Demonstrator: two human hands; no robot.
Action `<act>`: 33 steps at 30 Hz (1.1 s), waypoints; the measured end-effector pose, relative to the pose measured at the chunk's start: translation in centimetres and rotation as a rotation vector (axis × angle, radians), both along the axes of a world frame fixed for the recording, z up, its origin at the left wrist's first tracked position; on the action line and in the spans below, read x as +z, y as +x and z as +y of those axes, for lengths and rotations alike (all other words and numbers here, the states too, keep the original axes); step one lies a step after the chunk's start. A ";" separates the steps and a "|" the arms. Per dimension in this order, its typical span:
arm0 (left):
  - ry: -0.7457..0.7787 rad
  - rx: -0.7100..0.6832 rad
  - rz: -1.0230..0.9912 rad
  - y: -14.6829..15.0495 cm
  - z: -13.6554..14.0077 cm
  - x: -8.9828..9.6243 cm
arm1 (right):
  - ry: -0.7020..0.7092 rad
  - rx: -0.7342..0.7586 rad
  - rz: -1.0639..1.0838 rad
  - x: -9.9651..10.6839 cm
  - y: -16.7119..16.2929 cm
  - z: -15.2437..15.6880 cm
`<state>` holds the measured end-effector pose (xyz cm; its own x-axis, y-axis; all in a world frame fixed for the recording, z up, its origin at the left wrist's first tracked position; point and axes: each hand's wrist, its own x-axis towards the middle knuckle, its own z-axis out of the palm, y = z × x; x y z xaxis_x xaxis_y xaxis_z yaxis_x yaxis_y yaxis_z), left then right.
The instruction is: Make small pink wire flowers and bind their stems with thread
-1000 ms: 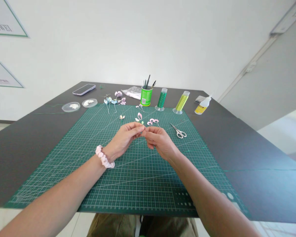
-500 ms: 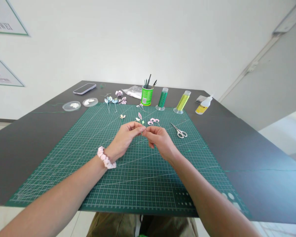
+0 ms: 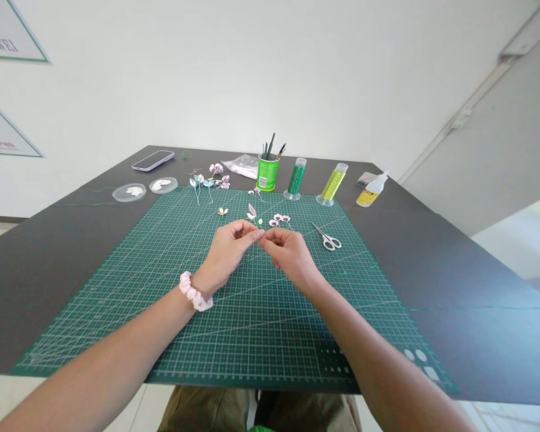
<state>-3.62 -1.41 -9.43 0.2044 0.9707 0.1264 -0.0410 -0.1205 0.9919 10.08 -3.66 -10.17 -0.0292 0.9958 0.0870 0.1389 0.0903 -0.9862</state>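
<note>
My left hand (image 3: 232, 248) is closed in a pinch, a pink scrunchie (image 3: 195, 292) round its wrist. Above its fingertips rises a small artificial flower sprig (image 3: 252, 210) with pink, white and pale green petals. My right hand (image 3: 290, 254) is also closed, thumb and fingers pinched at the lower end of the sprig and touching the left fingertips. The thin stem is mostly hidden between the fingers. Pink wired flowers (image 3: 279, 221) lie just beyond the right hand, and a pale yellow flower (image 3: 223, 211) lies beyond the left.
On the green cutting mat (image 3: 252, 336) rest white-handled scissors (image 3: 328, 239). Behind stand a green can (image 3: 267, 173) of tools, a green thread spool (image 3: 296, 181), a yellow-green spool (image 3: 333, 185) and a glue bottle (image 3: 371, 191). Blue flowers (image 3: 202, 182), shallow dishes (image 3: 129, 192) and a phone (image 3: 153, 160) sit left.
The sprig has tilted slightly to the left between my fingers. My right hand's lower fingers have curled in closer. Nothing else on the table has moved.
</note>
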 end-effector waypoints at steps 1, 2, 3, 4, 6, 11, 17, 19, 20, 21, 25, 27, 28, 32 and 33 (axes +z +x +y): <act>0.002 0.004 0.006 0.0 0.0 0.0 | 0.011 -0.007 -0.017 -0.1 0.0 0.0; 0.002 0.008 0.010 0.0 0.0 -0.1 | 0.017 -0.012 -0.028 -0.1 0.0 0.0; 0.000 0.010 0.013 0.0 0.1 -0.2 | 0.018 -0.013 -0.033 -0.1 0.0 0.0; -0.004 0.010 0.013 -0.1 0.1 -0.2 | 0.015 -0.011 -0.034 -0.1 0.0 0.0; -0.019 -0.002 0.003 -0.1 0.2 -0.3 | 0.007 -0.001 -0.027 0.0 0.1 -0.1; -0.088 -0.054 -0.053 -0.3 0.4 -0.3 | -0.030 0.042 0.038 0.3 0.3 -0.2; -0.143 -0.110 -0.087 -0.3 0.4 0.1 | -0.043 0.075 0.078 0.2 0.5 0.0; -0.158 -0.126 -0.095 -0.3 0.4 0.2 | -0.044 0.078 0.080 0.1 0.6 0.0; -0.165 -0.133 -0.101 -0.3 0.5 0.2 | -0.047 0.078 0.081 0.2 0.7 -0.1; -0.170 -0.143 -0.110 -0.3 0.5 0.2 | -0.051 0.079 0.084 0.2 0.7 -0.1; -0.188 -0.180 -0.142 -0.3 0.5 0.3 | -0.063 0.086 0.100 0.4 0.8 -0.2; -0.192 -0.190 -0.139 -0.3 0.6 0.3 | -0.068 0.093 0.098 0.6 0.9 -0.2; -0.192 -0.192 -0.131 -0.3 0.6 0.3 | -0.072 0.098 0.094 0.6 0.9 -0.2; -0.174 -0.193 -0.084 -0.4 0.6 0.3 | -0.098 0.125 0.071 0.8 1.0 -0.2; -0.168 -0.191 -0.077 -0.4 0.6 0.3 | -0.105 0.130 0.063 0.8 1.0 -0.2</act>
